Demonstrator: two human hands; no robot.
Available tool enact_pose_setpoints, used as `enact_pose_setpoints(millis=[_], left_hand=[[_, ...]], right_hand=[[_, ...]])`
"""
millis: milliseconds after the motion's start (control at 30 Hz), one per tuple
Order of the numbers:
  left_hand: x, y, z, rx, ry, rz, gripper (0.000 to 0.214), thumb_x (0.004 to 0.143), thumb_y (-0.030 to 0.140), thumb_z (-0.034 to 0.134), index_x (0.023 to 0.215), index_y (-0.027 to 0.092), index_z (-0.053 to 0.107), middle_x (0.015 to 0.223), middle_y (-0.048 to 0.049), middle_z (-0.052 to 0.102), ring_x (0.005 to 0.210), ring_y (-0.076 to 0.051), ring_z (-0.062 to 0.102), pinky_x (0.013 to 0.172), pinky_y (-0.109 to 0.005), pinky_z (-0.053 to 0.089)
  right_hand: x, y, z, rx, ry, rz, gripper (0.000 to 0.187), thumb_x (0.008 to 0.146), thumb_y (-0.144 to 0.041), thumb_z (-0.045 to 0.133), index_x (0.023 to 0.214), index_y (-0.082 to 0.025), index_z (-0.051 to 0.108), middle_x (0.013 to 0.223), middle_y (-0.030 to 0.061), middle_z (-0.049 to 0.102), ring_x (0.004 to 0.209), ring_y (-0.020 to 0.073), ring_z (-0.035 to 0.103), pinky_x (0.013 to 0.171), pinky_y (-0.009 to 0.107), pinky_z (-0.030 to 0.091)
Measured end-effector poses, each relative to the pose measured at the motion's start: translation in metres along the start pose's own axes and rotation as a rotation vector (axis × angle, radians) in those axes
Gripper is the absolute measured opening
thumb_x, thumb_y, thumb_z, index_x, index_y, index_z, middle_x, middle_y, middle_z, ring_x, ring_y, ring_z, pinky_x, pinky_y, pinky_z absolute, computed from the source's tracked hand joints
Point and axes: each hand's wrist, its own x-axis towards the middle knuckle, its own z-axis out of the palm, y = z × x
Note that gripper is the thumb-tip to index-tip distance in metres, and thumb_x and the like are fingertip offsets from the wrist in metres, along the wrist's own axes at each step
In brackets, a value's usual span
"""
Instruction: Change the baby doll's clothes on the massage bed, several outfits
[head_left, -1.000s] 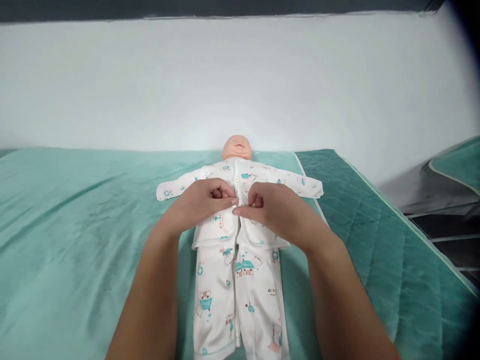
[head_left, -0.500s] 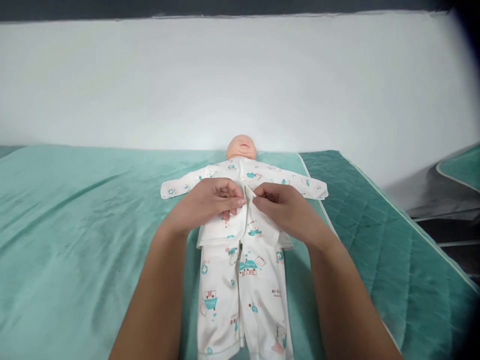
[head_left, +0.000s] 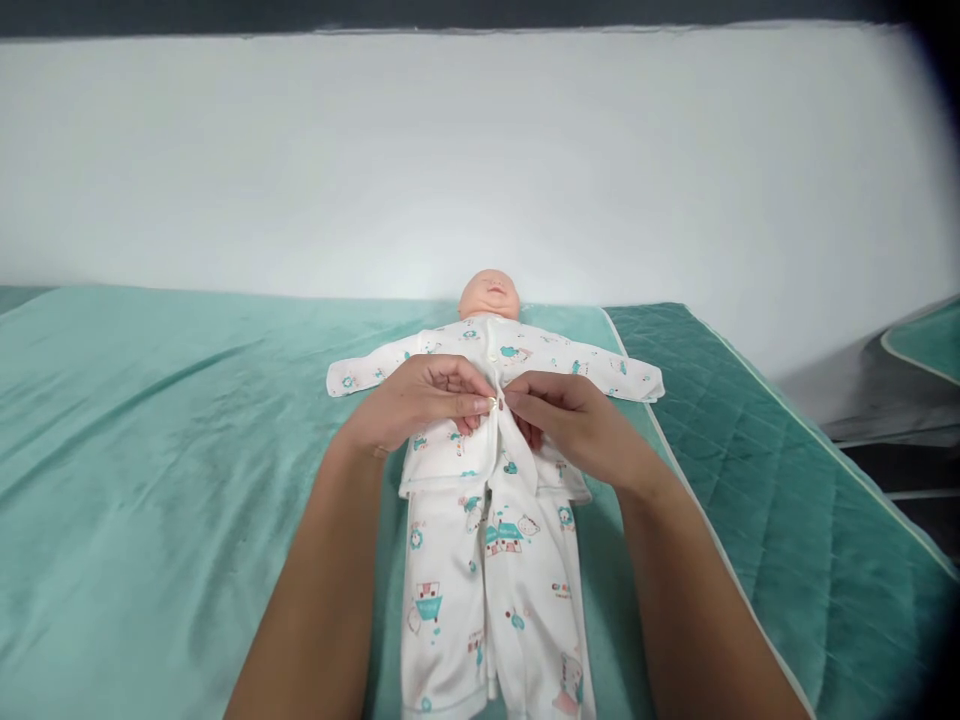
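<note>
A baby doll [head_left: 489,295] lies on its back, head at the far end and arms stretched out sideways. It wears a white printed shirt [head_left: 442,462] and matching trousers [head_left: 446,600]. At the middle of the shirt front, my left hand [head_left: 435,398] pinches one front edge, with a small pale button at its thumb tip. My right hand [head_left: 562,410] pinches the other edge right beside it, and the two sets of fingertips nearly meet. Above the hands the upper front lies together; below them the edges part slightly.
Under the doll is a light green sheet [head_left: 187,480]. A darker quilted green cover [head_left: 765,480] with a pale piped edge lies to the right. Behind stands a white wall [head_left: 375,160]. Another green padded corner [head_left: 930,340] shows at the far right.
The two shirt edges have come closer together between my fingertips, and a small button now shows at my left thumb. The right-hand flap is folded more. The view has shifted slightly.
</note>
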Motion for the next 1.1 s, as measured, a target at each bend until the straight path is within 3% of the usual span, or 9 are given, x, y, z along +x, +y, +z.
enact_pose_setpoints(millis=[267, 500, 700, 1100], left_hand=[[0.002, -0.004, -0.004, -0.01, 0.003, -0.023, 0.016, 0.073, 0.025, 0.082, 0.081, 0.016, 0.072, 0.066, -0.0023, 0.067, 0.057, -0.011, 0.062, 0.056, -0.023, 0.054], [0.003, -0.004, -0.005, -0.01, -0.032, -0.014, 0.014, 0.075, 0.022, 0.081, 0.081, 0.014, 0.071, 0.069, -0.0003, 0.067, 0.059, -0.008, 0.061, 0.057, -0.021, 0.054], [0.004, -0.005, -0.004, 0.01, -0.013, -0.032, 0.019, 0.073, 0.023, 0.082, 0.081, 0.013, 0.067, 0.071, 0.0001, 0.068, 0.058, -0.008, 0.062, 0.057, -0.021, 0.054], [-0.004, 0.01, 0.004, 0.202, 0.015, -0.077, 0.015, 0.08, 0.028, 0.074, 0.083, 0.016, 0.065, 0.073, -0.0001, 0.07, 0.065, -0.01, 0.067, 0.064, -0.022, 0.055]], right_hand=[[0.003, 0.005, 0.001, 0.136, -0.023, 0.009, 0.028, 0.096, -0.036, 0.053, 0.076, -0.019, 0.062, 0.063, -0.0015, 0.062, 0.059, 0.0104, 0.056, 0.059, 0.024, 0.045], [0.007, 0.01, 0.0, 0.219, -0.023, 0.021, 0.022, 0.095, -0.032, 0.057, 0.079, -0.018, 0.065, 0.064, -0.0015, 0.063, 0.058, 0.0089, 0.058, 0.055, 0.021, 0.046], [0.009, 0.013, 0.0, 0.36, -0.014, -0.009, 0.018, 0.094, -0.032, 0.059, 0.088, -0.018, 0.068, 0.081, 0.0024, 0.072, 0.067, 0.0113, 0.068, 0.06, 0.022, 0.052], [0.009, 0.015, 0.001, 0.356, 0.004, -0.007, 0.021, 0.095, -0.036, 0.059, 0.089, -0.018, 0.068, 0.081, 0.003, 0.073, 0.069, 0.0117, 0.069, 0.059, 0.021, 0.052]])
